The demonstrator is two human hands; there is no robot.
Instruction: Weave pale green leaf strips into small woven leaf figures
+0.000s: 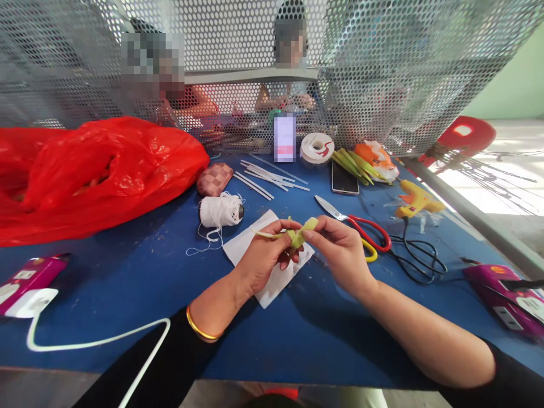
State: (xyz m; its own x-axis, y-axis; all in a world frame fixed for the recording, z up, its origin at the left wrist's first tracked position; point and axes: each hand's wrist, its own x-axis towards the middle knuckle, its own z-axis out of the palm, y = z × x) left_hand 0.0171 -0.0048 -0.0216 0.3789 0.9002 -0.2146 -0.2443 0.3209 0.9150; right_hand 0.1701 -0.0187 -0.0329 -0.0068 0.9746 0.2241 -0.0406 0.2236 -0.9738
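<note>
Above a white sheet of paper on the blue table, both hands meet at a folded pale green strip, perhaps ribbon or leaf-like material. My left hand is closed round its lower part, and a thin pale end sticks out to the left over the fingers. Thumb and forefinger of my right hand pinch the strip's upper right end. The fingertips cover part of the strip. Just right of the hands lie scissors with red and yellow handles. A spool of white thread rests on its side to the left.
A large red plastic bag covers the left back. White sticks, a ribbon roll, a phone under green strips, and a corded yellow glue gun lie behind. Purple power strips flank me. Perforated mesh separates two people opposite.
</note>
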